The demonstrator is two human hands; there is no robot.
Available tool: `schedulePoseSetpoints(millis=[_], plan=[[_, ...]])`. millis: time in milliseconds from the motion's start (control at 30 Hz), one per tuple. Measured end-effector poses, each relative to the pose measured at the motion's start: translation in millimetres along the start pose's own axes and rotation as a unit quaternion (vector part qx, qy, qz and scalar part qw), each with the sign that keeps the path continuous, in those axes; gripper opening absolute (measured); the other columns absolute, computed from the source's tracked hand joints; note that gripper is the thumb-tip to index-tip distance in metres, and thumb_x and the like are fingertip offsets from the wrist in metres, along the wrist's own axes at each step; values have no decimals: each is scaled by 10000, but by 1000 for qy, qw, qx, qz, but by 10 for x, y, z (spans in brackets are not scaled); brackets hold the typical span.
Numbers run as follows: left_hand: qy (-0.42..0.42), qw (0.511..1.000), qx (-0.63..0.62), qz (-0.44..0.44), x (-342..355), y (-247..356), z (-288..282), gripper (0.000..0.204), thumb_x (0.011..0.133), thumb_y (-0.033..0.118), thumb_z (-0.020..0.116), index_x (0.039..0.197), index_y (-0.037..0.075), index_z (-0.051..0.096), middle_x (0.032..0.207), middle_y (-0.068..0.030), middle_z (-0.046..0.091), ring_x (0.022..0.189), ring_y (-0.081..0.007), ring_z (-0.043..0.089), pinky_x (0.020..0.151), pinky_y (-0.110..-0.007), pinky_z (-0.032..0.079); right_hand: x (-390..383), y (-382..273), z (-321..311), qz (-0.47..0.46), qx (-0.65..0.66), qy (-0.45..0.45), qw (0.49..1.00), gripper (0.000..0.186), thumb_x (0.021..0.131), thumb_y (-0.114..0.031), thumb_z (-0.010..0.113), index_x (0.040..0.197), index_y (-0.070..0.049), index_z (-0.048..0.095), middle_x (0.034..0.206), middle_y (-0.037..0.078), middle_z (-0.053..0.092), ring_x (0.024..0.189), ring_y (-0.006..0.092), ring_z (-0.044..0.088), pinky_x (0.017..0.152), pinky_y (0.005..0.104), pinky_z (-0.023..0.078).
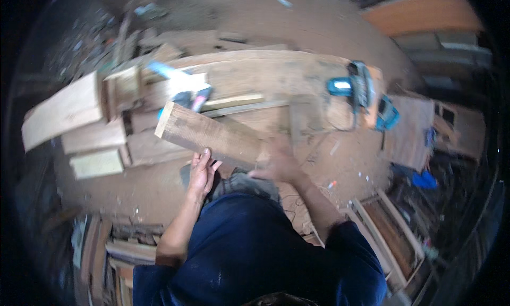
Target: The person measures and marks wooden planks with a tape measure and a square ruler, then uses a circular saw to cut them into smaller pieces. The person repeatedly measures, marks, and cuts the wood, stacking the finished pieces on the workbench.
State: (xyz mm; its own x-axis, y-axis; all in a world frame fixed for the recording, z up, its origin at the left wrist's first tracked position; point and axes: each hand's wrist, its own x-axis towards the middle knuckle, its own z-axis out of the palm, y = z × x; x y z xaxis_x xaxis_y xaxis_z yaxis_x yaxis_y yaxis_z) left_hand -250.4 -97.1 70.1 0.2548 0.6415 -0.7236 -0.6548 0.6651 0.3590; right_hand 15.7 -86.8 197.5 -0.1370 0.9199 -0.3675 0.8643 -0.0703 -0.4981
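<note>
A thick wooden plank [212, 136] is held at a slant in front of my body, its pale cut end up and to the left. My left hand [200, 174] grips the plank's near edge around its middle, thumb against the wood. At the lower right end, my right hand [279, 161] is closed around the wood and smeared by motion. Beyond the plank lies a workbench board [239, 69]. On it, past the plank's pale end, is a blurred cluster of blue and white things [183, 85] that I cannot make out.
A teal circular saw [361, 88] rests on the bench's right part, with another teal tool part [388, 113] beside it. Cut wood blocks [69, 112] are stacked at the left. Wooden frames [393, 231] and scrap boards [95, 247] lie near me on both sides.
</note>
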Motion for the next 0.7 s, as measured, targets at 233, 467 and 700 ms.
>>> schedulePoseSetpoints(millis=[233, 467, 700], plan=[[-97, 987, 102, -80, 89, -437, 1270, 404, 1023, 258, 676, 1383, 156, 522, 1280, -7, 637, 1187, -176, 623, 975, -436, 557, -420, 387, -62, 102, 42, 68, 992, 980, 692, -358, 914, 1510, -114, 432, 1485, 282, 354, 1372, 496, 377, 1125, 536, 396], [-125, 977, 153, -80, 248, -1054, 2023, 334, 1023, 242, 676, 1320, 140, 563, 1190, -7, 682, 1073, -157, 685, 885, -384, 604, -795, 1103, -448, 133, 88, 122, 980, 976, 695, -328, 915, 1514, -122, 427, 1467, 269, 352, 1365, 482, 376, 1124, 537, 400], [-109, 979, 151, -89, 417, -1547, 2480, 279, 1025, 240, 671, 1277, 156, 582, 1173, -1, 695, 1042, -147, 692, 883, -380, 597, -930, 1752, -697, 123, 69, 134, 981, 995, 685, -334, 916, 1523, -132, 418, 1482, 260, 339, 1375, 490, 364, 1122, 559, 398]])
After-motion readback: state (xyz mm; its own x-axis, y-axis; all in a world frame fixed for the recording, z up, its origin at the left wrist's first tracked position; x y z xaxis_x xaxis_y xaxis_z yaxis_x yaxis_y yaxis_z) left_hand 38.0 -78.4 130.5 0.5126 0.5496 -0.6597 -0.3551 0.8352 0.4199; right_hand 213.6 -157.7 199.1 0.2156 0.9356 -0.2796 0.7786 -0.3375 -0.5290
